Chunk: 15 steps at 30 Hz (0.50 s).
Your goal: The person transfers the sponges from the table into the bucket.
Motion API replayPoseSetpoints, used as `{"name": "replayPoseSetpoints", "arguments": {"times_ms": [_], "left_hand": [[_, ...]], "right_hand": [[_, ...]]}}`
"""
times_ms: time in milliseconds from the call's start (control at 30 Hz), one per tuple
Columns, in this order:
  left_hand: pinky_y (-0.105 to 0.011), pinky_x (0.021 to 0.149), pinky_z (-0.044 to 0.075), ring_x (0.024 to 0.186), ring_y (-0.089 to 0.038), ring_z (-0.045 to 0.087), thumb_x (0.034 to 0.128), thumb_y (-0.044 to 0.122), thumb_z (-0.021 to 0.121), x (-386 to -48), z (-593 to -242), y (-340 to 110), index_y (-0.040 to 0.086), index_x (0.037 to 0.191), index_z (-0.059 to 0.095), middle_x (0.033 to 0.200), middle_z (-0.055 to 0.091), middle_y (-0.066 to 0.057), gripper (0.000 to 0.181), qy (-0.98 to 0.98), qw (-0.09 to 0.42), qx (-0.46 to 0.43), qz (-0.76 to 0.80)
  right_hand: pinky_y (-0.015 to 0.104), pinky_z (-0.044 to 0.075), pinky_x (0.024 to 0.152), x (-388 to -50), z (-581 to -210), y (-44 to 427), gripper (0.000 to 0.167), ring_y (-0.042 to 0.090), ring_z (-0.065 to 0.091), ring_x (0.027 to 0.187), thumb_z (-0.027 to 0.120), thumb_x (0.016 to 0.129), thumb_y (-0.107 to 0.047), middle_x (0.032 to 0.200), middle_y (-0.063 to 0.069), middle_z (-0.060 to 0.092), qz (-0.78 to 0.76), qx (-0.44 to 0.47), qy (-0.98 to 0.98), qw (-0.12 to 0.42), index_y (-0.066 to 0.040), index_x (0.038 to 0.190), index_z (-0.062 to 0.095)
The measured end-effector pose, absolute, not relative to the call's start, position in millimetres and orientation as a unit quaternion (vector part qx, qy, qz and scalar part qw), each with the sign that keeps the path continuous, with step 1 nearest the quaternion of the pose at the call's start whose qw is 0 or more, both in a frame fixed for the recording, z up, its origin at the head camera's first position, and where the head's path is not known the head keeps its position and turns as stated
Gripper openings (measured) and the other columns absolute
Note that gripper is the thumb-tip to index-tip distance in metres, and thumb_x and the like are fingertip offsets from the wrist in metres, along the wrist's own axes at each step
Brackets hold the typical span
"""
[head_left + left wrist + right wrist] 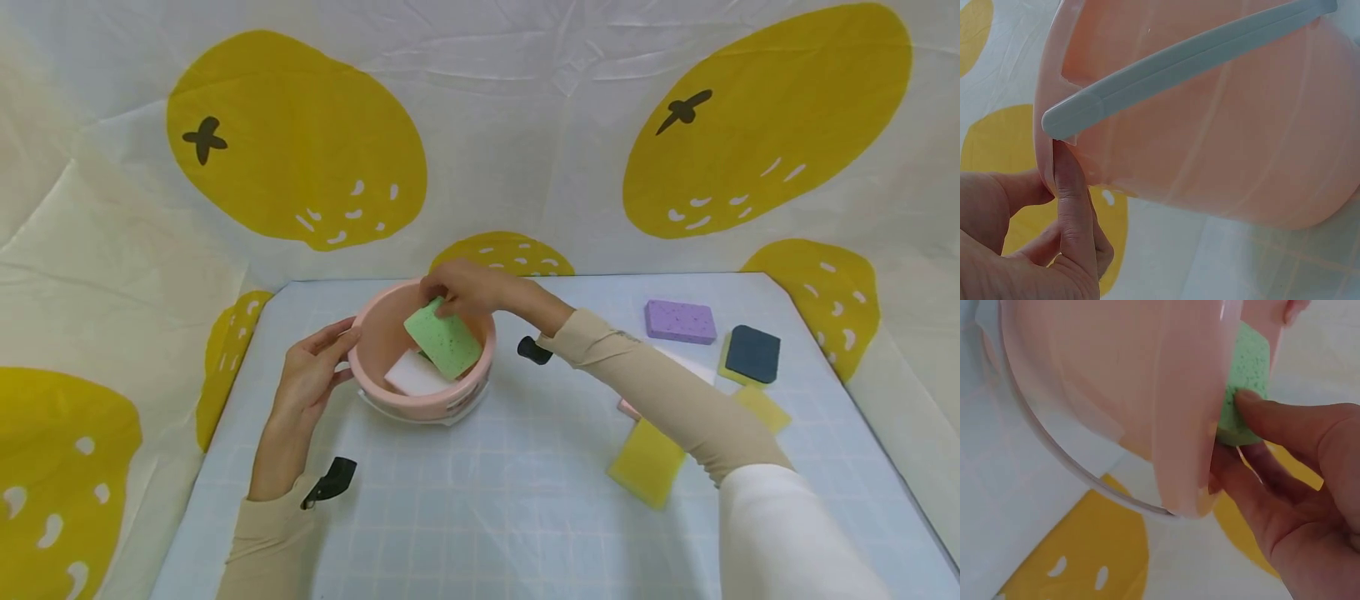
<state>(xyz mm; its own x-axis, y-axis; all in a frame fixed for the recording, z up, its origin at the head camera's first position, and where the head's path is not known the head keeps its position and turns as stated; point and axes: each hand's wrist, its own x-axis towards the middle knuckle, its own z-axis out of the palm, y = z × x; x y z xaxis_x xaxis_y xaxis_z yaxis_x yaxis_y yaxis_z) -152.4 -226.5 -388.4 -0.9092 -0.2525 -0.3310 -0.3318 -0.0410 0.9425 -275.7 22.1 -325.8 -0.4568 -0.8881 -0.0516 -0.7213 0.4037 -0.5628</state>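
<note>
Head view, pinched green sponge [447, 340], illegible sleeve mark [627, 336]

Passable at six o'clock from the pink bucket [386, 327], across gridded tablecloth [423, 508]; blocked at nine by the left hand [309, 373], at one by the right hand [477, 287], at three by beige sleeve [645, 387].

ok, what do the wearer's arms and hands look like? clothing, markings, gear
Left hand and right hand: no gloves. Left sleeve: beige. Right sleeve: beige, small dark marking near the cuff, white sleeve above. Small black pieces beside both wrists: left piece, right piece.
</note>
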Motion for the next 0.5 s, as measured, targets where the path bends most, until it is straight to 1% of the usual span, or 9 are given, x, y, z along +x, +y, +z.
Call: {"name": "replayPoseSetpoints", "arguments": {"times_ms": [133,367,500], "left_hand": [[-0.021,0.072,0.060,0.088,-0.010,0.064,0.0929,0.031,0.079,-152.8,-389.1,-226.7,0.010,0.139,0.064,0.111,0.069,0.004,0.053,0.684,0.028,-0.212,0.697],[-0.021,0.076,0.059,0.097,-0.012,0.064,0.0926,0.040,0.078,-153.5,-388.7,-225.4,0.017,0.142,0.063,0.124,0.066,0.002,0.056,0.708,0.036,-0.230,0.667],[-0.022,0.076,0.059,0.097,-0.012,0.064,0.0931,0.039,0.077,-153.3,-388.2,-225.1,0.016,0.143,0.063,0.124,0.065,0.000,0.056,0.710,0.034,-0.225,0.666]], "right_hand": [[0.030,0.052,0.095,-275.3,-326.5,17.1,0.018,0.024,0.060,0.102,0.067,0.097,0.004,0.111,0.011,0.068,-0.220,-0.494,0.823,0.176,0.001,0.115,0.069],[0.031,0.051,0.099,-276.2,-319.7,12.7,0.019,0.026,0.057,0.107,0.061,0.099,0.006,0.115,0.013,0.064,-0.196,-0.517,0.812,0.185,0.001,0.117,0.066],[0.030,0.048,0.101,-277.7,-316.6,9.3,0.020,0.025,0.055,0.109,0.058,0.101,0.005,0.118,0.012,0.062,-0.183,-0.523,0.810,0.194,-0.001,0.118,0.066]]}}
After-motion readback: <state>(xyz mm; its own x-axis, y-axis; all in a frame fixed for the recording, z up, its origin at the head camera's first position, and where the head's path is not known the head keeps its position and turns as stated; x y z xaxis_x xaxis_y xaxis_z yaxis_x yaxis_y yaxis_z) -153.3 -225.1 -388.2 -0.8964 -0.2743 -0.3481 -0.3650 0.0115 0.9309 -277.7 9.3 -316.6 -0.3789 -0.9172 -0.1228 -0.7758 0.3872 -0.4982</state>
